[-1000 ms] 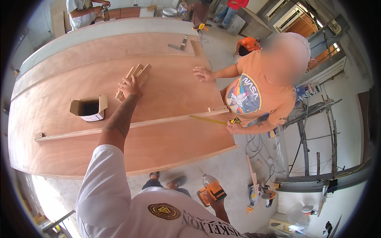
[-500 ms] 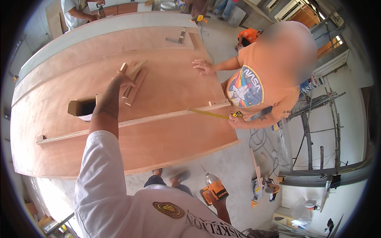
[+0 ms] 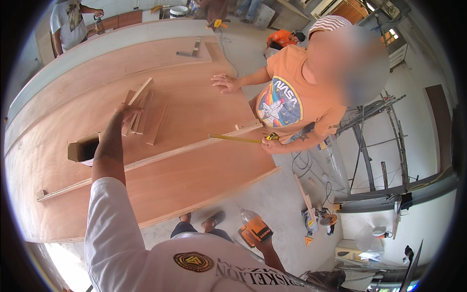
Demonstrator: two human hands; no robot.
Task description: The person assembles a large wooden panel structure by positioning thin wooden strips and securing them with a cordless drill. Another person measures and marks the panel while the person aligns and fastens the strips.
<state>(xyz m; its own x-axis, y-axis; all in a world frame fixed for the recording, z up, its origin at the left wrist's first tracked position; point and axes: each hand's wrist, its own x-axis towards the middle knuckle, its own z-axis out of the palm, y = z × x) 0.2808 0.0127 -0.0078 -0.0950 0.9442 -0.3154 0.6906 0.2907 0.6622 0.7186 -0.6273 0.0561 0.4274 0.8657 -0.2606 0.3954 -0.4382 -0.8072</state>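
Observation:
My left hand [image 3: 127,113] reaches over the plywood panel [image 3: 194,102] with its fingers closed on a short wooden strip [image 3: 141,91]. Under and beside this strip lie several more strips, among them a flat reddish piece [image 3: 156,119]. My right hand [image 3: 263,246] hangs low at my side, wrapped round the handle of an orange and black cordless drill [image 3: 256,228]. A long wooden batten [image 3: 165,156] runs across the panel. Close to my left forearm stands an open cardboard box [image 3: 80,152].
Across the panel's right end, a co-worker holds a yellow tape measure [image 3: 271,137], its blade reaching to the batten. A metal square [image 3: 193,48] lies near the far edge. A miter saw [image 3: 311,220] and cables [image 3: 304,163] are on the floor. Another person [image 3: 68,24] stands far left.
My left hand has gone from fingers spread over the strips to closed on one, which now lies at a different angle. The whole view has shifted; the drill stays in my right hand.

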